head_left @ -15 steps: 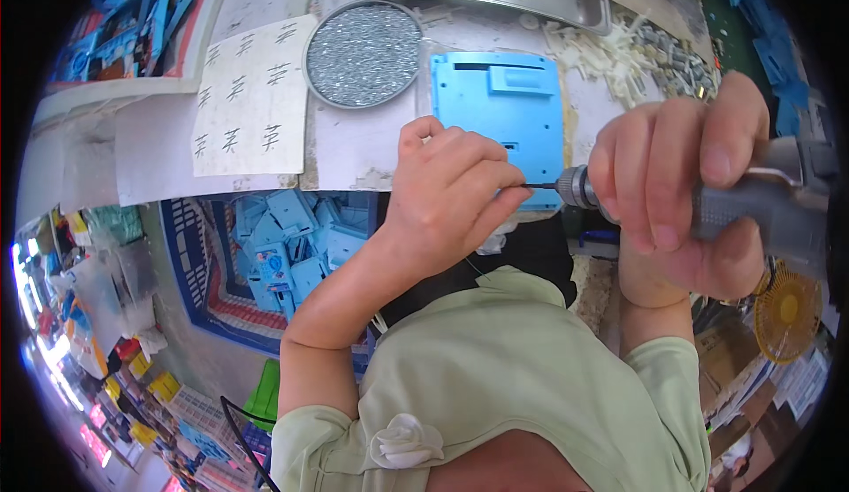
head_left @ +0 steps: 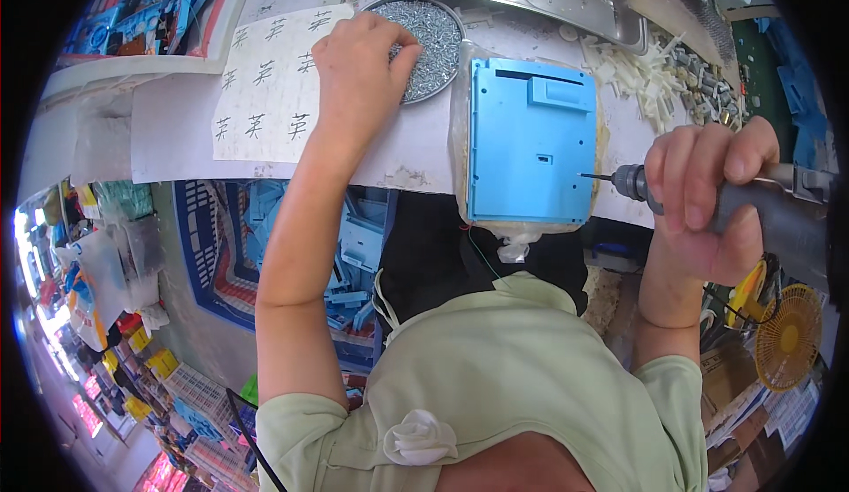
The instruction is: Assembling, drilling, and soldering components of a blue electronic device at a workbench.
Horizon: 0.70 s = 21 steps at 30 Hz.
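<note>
My left hand (head_left: pixel 363 72) is over the left side of a round dish of small silver screws (head_left: pixel 429 45). Its fingers are curled with the tips together at the screws; whether one is pinched between them is too small to see. My right hand (head_left: pixel 707 183) grips a dark grey electric screwdriver (head_left: pixel 738 213), held sideways with its thin bit (head_left: pixel 597 176) pointing left. The bit's tip is over the right edge of a flat light-blue plastic housing (head_left: pixel 522 138). That housing has a slot, a raised block and small holes, and sits on a plastic-wrapped pad (head_left: pixel 464 200) at the table edge.
A metal tray (head_left: pixel 575 6) with more screws lies at the back. White plastic parts (head_left: pixel 632 81) and metal pieces (head_left: pixel 707 94) are heaped at the right. A marked paper sheet (head_left: pixel 265 94) lies left. Below stands a blue crate (head_left: pixel 208 262) of blue parts; a yellow fan (head_left: pixel 787 337) is lower right.
My left hand has left the screwdriver bit and moved up and left to the screw dish. The screwdriver has shifted right, with its bit now bare. The whole view has shifted slightly.
</note>
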{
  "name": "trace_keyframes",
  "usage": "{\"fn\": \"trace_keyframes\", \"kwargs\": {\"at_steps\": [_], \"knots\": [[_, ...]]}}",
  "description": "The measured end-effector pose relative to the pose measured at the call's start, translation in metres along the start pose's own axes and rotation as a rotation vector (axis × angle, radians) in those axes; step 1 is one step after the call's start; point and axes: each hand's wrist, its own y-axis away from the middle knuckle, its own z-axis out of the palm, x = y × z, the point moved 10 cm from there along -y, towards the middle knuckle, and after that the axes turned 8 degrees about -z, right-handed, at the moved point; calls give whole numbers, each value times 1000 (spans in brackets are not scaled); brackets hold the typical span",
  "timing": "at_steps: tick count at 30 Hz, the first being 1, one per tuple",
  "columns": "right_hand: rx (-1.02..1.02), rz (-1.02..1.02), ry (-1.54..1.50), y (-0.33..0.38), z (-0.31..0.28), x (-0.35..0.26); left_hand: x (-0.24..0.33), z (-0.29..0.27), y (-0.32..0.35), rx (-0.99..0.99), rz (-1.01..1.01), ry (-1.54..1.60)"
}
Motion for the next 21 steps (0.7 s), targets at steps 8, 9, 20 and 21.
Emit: {"fn": "trace_keyframes", "kwargs": {"at_steps": [8,9,20,21], "knots": [[158,59,109,33,-9,-9,-35,10,-24,-101,-70,-144],[196,76,126,38,-10,-13,-38,7,-28,-160,-158,-55],[329,241,141,74,-5,2,85,-20,30,-198,52,382],[325,240,148,74,-5,4,102,-18,41,-204,113,373]]}}
